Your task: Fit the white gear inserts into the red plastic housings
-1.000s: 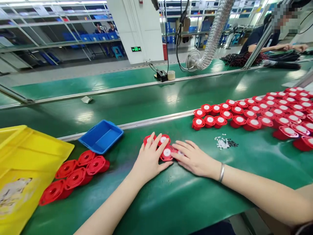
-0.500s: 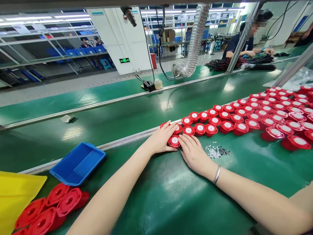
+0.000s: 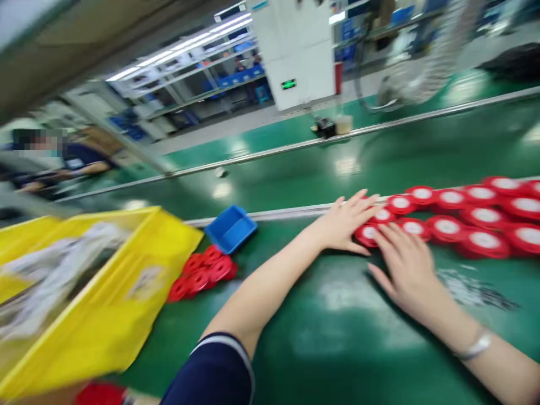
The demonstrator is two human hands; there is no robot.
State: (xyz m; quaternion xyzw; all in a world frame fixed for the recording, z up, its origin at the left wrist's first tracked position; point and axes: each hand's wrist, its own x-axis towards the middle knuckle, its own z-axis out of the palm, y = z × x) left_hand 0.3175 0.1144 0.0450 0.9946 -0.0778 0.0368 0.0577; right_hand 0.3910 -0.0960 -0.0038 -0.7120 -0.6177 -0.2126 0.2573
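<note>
Rows of red round parts with white discs on top (image 3: 447,226) stand on the green work surface (image 3: 329,337). My left hand (image 3: 343,225) lies against the left end of these rows, fingers spread, thumb stretched toward me. Beside it my right hand (image 3: 407,264), a silver bracelet at its wrist, rests its stretched fingertips at the near edge of the same end parts. One red part with a white disc (image 3: 366,235) sits between the two hands. Neither hand is closed around a part. Small loose clear and dark pieces (image 3: 472,289) lie right of my right hand, blurred.
At left stands a yellow bin (image 3: 126,298) holding whitish wrapped material. A blue tray (image 3: 231,229) and several red parts without white discs (image 3: 205,273) lie beside it. A metal rail (image 3: 291,212) runs behind the parts. A co-worker (image 3: 80,157) is at far left.
The view has swung left, bringing the yellow bin and a co-worker at left into sight. Both hands remain at the end of the red rows, fingers still outstretched.
</note>
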